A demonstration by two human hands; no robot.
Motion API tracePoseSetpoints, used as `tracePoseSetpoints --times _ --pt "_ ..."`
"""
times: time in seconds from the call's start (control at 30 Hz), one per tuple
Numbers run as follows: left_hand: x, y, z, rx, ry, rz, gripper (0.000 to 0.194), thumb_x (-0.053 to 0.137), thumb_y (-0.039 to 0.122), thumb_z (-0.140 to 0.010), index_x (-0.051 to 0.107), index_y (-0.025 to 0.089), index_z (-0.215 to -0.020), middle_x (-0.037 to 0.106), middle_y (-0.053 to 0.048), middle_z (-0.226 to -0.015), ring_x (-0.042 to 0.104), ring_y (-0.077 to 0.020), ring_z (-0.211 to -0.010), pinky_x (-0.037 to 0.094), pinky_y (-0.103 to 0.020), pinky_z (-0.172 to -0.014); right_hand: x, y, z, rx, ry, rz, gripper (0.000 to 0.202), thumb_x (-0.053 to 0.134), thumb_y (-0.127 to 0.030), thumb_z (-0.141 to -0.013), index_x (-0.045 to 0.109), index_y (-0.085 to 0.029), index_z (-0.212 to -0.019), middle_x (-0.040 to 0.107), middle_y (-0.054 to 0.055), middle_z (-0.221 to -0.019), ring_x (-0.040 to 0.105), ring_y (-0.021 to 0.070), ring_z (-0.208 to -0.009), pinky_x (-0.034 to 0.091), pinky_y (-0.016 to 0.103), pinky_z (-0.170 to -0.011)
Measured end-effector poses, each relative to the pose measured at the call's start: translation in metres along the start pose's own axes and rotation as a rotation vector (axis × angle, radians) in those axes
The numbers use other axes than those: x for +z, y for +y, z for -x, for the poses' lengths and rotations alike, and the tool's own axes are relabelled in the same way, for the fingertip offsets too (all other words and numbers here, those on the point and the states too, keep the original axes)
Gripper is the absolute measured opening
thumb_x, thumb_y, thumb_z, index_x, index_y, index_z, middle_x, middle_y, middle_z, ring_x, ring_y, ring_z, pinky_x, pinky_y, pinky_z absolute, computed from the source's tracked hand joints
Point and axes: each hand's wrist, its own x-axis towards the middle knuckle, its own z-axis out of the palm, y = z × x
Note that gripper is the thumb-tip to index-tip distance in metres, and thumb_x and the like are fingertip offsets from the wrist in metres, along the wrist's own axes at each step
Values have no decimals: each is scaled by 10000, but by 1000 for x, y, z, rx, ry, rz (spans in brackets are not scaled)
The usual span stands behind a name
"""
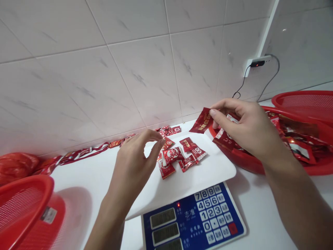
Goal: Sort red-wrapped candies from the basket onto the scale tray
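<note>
My right hand [240, 125] pinches a dark red wrapped packet [201, 121] by its edge, between thumb and fingers. More red packets show beneath that hand, at the rim of a red basket [248, 168]; whether the hand also holds one of them I cannot tell. Over the white weighing tray [208, 175], my left hand [137, 159] is curled, thumb tip against fingertips, close to the packets. Anything in that pinch is hidden. Several small red packets [173, 155] lie in a loose group on the tray, which sits on a blue digital scale [194, 218].
Another red basket [23, 208] stands at the left, near a red plastic bag [18, 166]. Red packet strips [83, 152] line the tiled wall. A further red basket [304, 104] is at the back right. A wall socket [256, 64] has cables plugged in.
</note>
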Motion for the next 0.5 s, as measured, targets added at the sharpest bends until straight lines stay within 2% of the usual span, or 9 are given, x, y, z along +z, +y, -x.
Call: tracePoseSetpoints --times 0.1,0.2,0.33,0.43,0.5 --pt "-1 -10 -3 -63 -194 -160 113 642 268 -925 717 259 -1008 809 -57 -1075 755 -326 -923 562 -478 -831 -2 3 -1 8 13 36 111 645 -246 -918 729 -210 -855 702 -2 -701 630 156 -616 441 291 -576" --pt "0 -21 -5 -87 -294 -312 215 638 204 -905 743 225 -1091 798 -121 -1133 751 -389 -1016 565 -529 -883 -4 8 -3 37 43 51 94 657 -247 -901 739 -207 -875 719 6 -726 645 168 -633 452 308 -600" --pt "10 -33 -2 -11 -374 -273 404 505 160 -952 659 195 -1324 737 -154 -1301 726 -368 -1131 573 -510 -914 -2 6 -2 37 0 25 98 667 -265 -903 740 -209 -870 751 14 -803 674 177 -708 469 315 -650" --pt "20 -37 2 57 -475 -174 496 428 159 -979 581 248 -1442 667 -119 -1426 693 -334 -1217 566 -509 -964 3 -1 1 27 -70 -32 99 673 -282 -913 741 -215 -884 764 18 -842 695 189 -771 487 314 -684" --pt "24 -38 4 74 -512 -149 577 381 84 -945 587 285 -1446 652 -86 -1447 681 -308 -1246 554 -502 -1000 6 -5 3 22 -114 -46 102 670 -282 -919 738 -218 -879 765 16 -835 696 191 -774 488 313 -685"
